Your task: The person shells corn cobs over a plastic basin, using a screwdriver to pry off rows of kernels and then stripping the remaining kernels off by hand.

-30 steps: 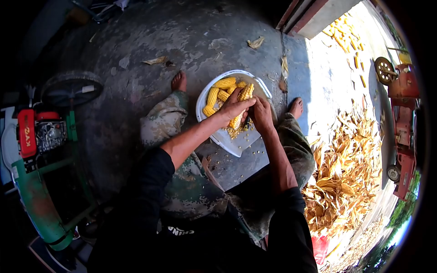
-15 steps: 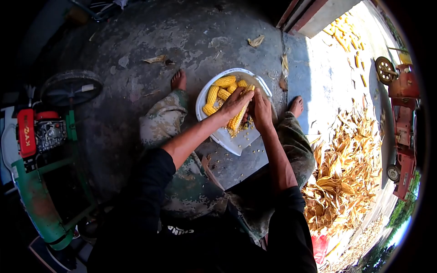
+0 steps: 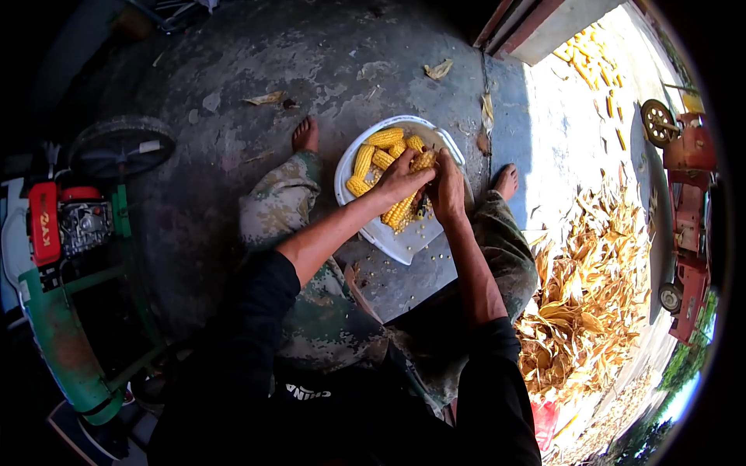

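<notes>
Both my hands meet over a white basin that stands on the floor between my feet. My left hand is closed around a corn cob, whose upper end looks duller than the yellow cobs nearby. From the other side, the fingers of my right hand close on the same cob. Yellow corn shows below my left hand; whether it belongs to the held cob, I cannot tell. Several whole corn cobs lie at the basin's left and far side, with loose kernels near its front.
Green machinery with a red engine and a black wheel stands at left. Dry corn husks are heaped at right, in sunlight. More cobs lie outside by the wall. A red vehicle stands at far right.
My fingers have shifted slightly around the cob. Its upper end now looks duller and is turned differently between my hands. The basin and the other cobs stay in place.
</notes>
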Motion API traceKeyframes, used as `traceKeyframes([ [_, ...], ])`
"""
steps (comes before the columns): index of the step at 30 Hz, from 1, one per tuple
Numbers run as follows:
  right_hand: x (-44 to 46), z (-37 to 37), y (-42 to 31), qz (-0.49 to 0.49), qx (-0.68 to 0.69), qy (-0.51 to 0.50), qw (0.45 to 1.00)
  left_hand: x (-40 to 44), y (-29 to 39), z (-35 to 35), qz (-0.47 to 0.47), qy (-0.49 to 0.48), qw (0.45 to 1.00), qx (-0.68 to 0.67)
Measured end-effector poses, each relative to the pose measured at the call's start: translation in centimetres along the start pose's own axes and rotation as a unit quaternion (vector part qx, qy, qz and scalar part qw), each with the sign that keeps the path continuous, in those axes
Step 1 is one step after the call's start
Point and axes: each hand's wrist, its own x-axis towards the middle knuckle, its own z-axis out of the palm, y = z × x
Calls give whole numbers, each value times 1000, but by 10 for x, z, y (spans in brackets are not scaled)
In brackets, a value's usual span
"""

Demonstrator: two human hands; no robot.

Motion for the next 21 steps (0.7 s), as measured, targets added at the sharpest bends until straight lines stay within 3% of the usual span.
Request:
traceKeyframes([
  [1,1,2,-4,89,40,16,995,0,-1,0,0,1,1000,0],
  [10,4,-1,23,57,90,0,994,4,-13,-2,42,41,995,86],
  [12,3,-3,24,64,84,-6,994,3,-2,-2,-72,17,997,30],
  [16,0,2,15,29,60,9,998,0,9,-2,-94,-8,995,24],
  [18,1,1,10,32,40,34,998,-1,6,1,11,13,999,41],
  [19,7,-5,13,72,77,25,994,-1,5,1,11,13,999,41],
  [21,11,-11,20,112,116,16,987,0,5,0,-19,-43,989,-139],
])
